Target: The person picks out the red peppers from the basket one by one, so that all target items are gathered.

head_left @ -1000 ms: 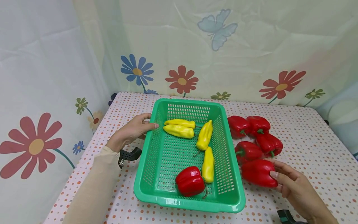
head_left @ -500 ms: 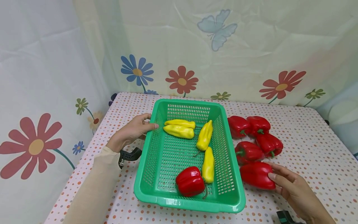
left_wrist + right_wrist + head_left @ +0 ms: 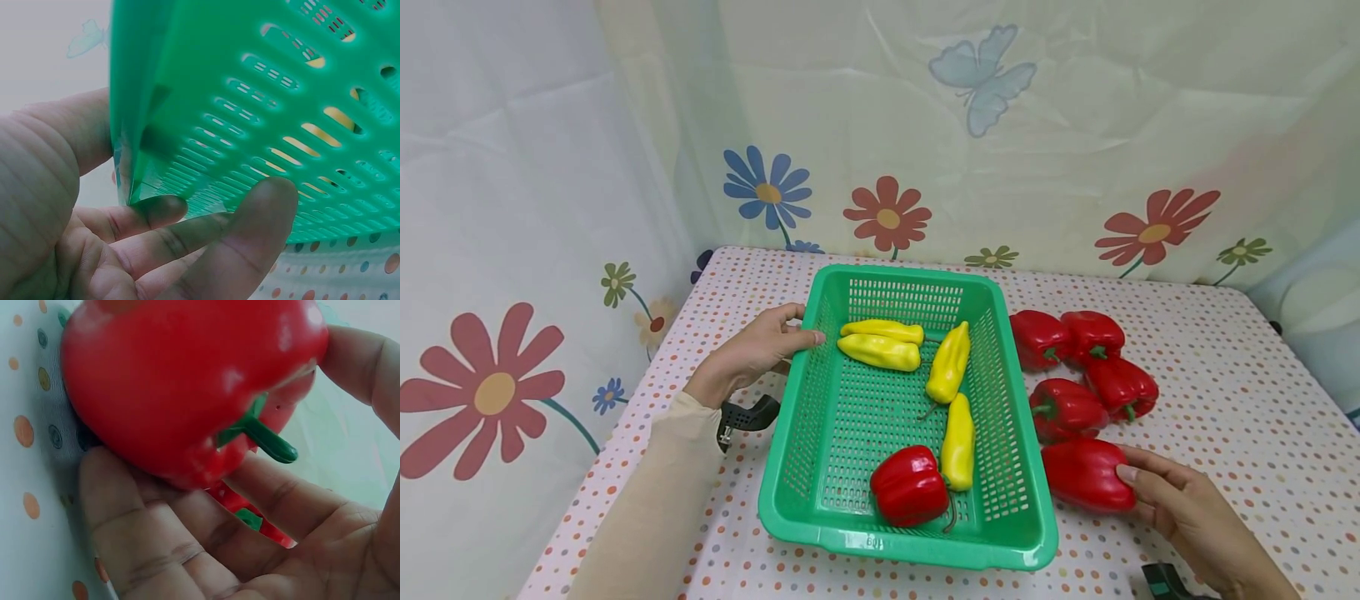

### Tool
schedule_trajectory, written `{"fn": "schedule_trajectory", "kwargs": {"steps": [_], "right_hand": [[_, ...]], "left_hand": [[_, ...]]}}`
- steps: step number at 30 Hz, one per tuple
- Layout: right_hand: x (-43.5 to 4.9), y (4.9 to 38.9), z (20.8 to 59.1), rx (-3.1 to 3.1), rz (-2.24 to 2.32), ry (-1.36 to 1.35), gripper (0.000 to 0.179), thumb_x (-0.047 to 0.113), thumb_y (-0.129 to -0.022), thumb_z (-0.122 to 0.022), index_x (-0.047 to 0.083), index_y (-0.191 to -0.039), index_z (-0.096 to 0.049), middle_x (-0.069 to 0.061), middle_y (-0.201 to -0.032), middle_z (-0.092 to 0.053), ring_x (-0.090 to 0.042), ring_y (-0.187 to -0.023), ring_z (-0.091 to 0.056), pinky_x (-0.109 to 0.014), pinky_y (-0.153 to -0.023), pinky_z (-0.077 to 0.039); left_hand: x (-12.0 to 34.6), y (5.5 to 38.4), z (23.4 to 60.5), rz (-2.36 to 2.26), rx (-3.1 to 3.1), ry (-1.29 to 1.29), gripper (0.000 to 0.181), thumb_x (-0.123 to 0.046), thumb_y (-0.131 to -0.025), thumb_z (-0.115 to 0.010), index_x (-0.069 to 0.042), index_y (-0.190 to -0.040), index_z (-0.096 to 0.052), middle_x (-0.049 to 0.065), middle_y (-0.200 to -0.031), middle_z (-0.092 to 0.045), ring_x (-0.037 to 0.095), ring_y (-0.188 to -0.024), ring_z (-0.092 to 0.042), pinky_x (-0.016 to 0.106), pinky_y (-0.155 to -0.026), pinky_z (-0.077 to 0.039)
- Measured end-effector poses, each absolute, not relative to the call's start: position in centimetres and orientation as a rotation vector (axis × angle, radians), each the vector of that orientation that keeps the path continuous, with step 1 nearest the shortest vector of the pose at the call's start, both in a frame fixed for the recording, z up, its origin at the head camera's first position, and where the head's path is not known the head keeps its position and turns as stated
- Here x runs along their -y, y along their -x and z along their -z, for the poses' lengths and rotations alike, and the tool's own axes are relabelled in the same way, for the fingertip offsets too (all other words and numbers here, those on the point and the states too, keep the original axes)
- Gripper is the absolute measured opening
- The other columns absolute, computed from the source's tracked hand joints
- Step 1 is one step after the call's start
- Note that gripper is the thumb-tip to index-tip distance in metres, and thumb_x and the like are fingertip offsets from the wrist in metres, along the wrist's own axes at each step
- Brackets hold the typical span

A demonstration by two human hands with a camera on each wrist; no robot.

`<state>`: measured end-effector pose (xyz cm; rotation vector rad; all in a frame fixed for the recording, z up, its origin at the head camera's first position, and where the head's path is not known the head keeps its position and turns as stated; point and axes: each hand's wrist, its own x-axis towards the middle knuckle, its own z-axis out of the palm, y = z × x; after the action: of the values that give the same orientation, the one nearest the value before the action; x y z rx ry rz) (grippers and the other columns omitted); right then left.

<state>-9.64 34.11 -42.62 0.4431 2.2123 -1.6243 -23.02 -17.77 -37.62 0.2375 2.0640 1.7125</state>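
Observation:
My left hand [image 3: 754, 348] grips the left rim of a green plastic basket [image 3: 880, 543], with the thumb over the rim. In the left wrist view its fingers lie against the slotted outer wall [image 3: 187, 112]. To the right of the basket, my right hand [image 3: 1187, 515] holds a red bell pepper [image 3: 1086, 475] by its near end, thumb on top and fingers below. The right wrist view shows its green stem [image 3: 269, 439] pointing toward the palm. Inside the basket lie several yellow peppers [image 3: 950, 363] and one red bell pepper [image 3: 910, 487].
Several more red bell peppers [image 3: 1067, 408] sit in a cluster on the dotted tablecloth [image 3: 1217, 375], right beside the basket's right wall. A flower-printed curtain [image 3: 1037, 183] hangs behind the table and along its left side.
My right hand has brought the held bell pepper slightly left and toward me, close by the basket's right wall. The left hand and the basket stay where they were.

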Motion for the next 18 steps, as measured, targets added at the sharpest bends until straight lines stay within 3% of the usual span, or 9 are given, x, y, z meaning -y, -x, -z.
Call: {"fn": "schedule_trajectory", "kwargs": {"steps": [6,18], "right_hand": [[-33.98,9.72,42.09,-2.218,1.558,-0.45,0.074,0.035,-0.11,-0.053,-0.015,-0.157,-0.022,-0.004,-0.133,-0.062,-0.004,-0.097,-0.068,-0.035,-0.088,-0.064],[-33.94,9.58,41.85,-2.281,1.499,-0.424,0.07,0.032,-0.112,-0.049,-0.014,-0.157,-0.023,-0.024,-0.145,-0.052,-0.002,-0.097,-0.067,-0.038,-0.087,-0.065]], "left_hand": [[17.78,22.99,37.56,-1.711,-2.067,-0.237,0.042,-0.014,-0.105,-0.06,0.004,-0.139,-0.045,0.03,-0.115,-0.072,0.025,-0.082,-0.077,0.049,-0.079,-0.066],[17.83,23.0,37.61,-1.717,-2.054,-0.244,0.041,-0.014,-0.105,-0.061,0.003,-0.14,-0.045,0.032,-0.116,-0.071,0.026,-0.082,-0.077,0.048,-0.078,-0.066]]}}
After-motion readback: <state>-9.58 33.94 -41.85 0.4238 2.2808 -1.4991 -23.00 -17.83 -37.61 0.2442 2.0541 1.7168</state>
